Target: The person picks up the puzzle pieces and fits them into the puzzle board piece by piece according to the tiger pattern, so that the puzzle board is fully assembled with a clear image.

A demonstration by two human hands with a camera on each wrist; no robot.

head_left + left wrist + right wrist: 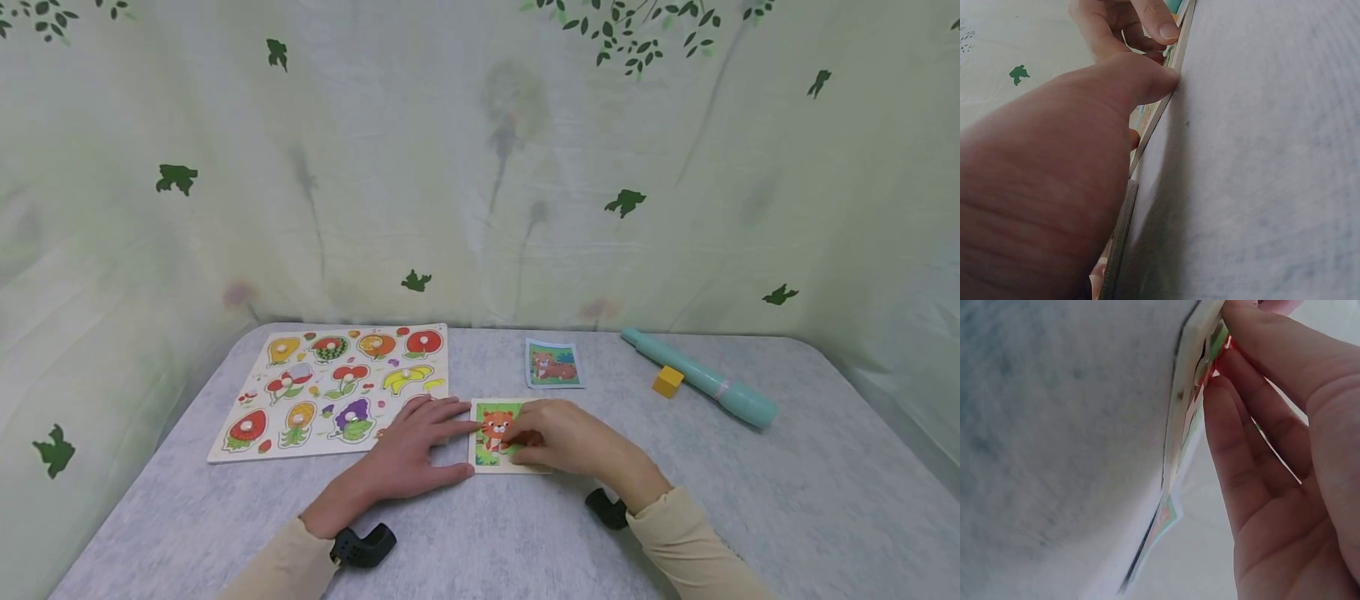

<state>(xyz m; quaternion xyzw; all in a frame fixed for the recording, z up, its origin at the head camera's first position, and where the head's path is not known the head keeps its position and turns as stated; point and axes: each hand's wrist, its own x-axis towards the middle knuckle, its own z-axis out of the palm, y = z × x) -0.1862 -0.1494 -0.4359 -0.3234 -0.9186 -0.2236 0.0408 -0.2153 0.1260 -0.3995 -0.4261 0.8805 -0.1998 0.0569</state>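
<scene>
A small square wooden puzzle [491, 457] with an orange tiger cub on green lies on the table in front of the person. The left hand [416, 446] spreads its fingers beside it, thumb and index tips right at its left edge. Over the puzzle's right half, the right hand [570, 442] curls its fingers and pinches a reddish-orange puzzle piece [1208, 372], mostly hidden by the fingertips. In the left wrist view, the left thumb [1157, 81] meets the puzzle's near edge, with the right hand [1107, 28] just beyond.
A fruit peg puzzle [322, 412] lies at the left, its near right corner under the left hand. Behind the small puzzle lies a picture card [555, 365] with a brown animal. A yellow cube [667, 382] touches a teal tube [697, 379] at the right. A printed curtain [480, 167] hangs behind.
</scene>
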